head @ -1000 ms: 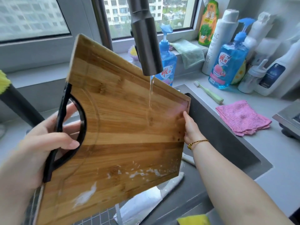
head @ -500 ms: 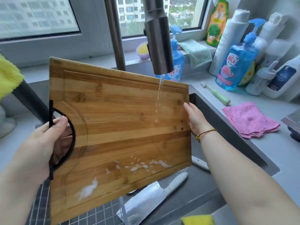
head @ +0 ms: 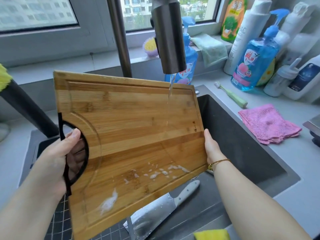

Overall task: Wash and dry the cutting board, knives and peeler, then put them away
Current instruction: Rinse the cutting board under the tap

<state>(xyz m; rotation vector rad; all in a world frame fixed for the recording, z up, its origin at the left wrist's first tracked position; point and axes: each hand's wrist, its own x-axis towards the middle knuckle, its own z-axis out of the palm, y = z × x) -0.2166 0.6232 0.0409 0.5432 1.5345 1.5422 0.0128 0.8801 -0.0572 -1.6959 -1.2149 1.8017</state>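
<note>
2 hands hold cutting board (head: 135, 135) tilted over sink (head: 242, 144) under running tap (head: 168, 40): left hand (head: 57, 158) fingers (head: 78, 149) hooked through handle cutout, right hand (head: 212, 148) gripping right edge. Rinse unfinished: foam (head: 107, 203) low on board. Knife (head: 155, 215) in sink; drying, storage pending.

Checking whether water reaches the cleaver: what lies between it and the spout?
The cutting board, held by the left hand and right hand, lies between the spout and the cleaver; the stream lands on it. The head view shows this.
</note>
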